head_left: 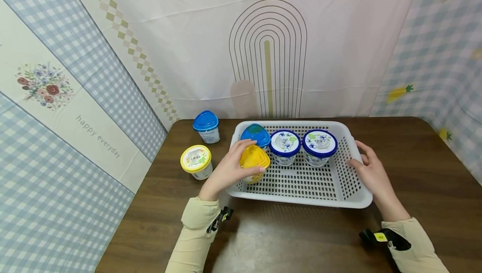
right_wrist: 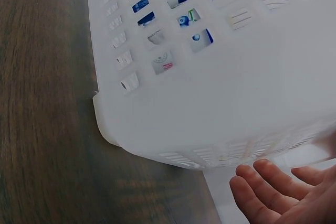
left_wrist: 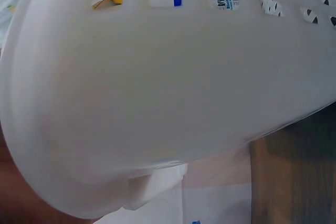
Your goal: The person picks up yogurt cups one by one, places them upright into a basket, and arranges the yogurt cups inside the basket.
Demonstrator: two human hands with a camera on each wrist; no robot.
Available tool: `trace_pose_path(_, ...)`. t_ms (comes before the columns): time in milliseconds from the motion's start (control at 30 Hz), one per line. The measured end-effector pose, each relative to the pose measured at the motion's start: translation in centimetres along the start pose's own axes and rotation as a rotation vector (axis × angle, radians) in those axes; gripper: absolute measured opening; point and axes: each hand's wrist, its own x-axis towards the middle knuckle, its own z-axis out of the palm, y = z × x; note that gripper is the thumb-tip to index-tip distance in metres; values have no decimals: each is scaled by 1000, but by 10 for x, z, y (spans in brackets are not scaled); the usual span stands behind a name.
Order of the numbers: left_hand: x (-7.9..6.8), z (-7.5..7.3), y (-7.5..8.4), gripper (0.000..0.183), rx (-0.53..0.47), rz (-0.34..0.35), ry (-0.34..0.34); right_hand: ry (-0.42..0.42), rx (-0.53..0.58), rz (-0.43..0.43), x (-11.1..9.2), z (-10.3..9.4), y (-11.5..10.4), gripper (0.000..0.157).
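Observation:
In the head view my left hand [head_left: 227, 168] grips a tub with a yellow lid [head_left: 254, 157] at the left end of a white perforated plastic basket [head_left: 297, 200]. Just behind that tub is a blue-lidded tub [head_left: 255, 134] inside the basket. Two tubs with dark blue rims and white printed lids, one [head_left: 285, 142] beside the other [head_left: 319, 142], stand along the basket's far side. My right hand [head_left: 373, 172] holds the basket's right rim, thumb on the inner side. The left wrist view is filled by the basket's outer wall [left_wrist: 157, 77], which hides the left hand.
Left of the basket, on the brown wooden table [head_left: 150, 218], stand a yellow-rimmed tub with a printed lid [head_left: 196, 158] and, farther back, a blue-lidded tub [head_left: 206, 121]. A patterned cloth [head_left: 188, 47] hangs behind the table.

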Motion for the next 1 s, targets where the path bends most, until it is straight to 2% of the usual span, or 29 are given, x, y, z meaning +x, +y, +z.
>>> trace_pose_path(700,1,9,-2,83,61,3,-28,-18,9,-12,3,1,0,75)
trace_pose_path(1000,4,8,4,82,73,16,-56,-20,13,-9,2,-1,1,74)
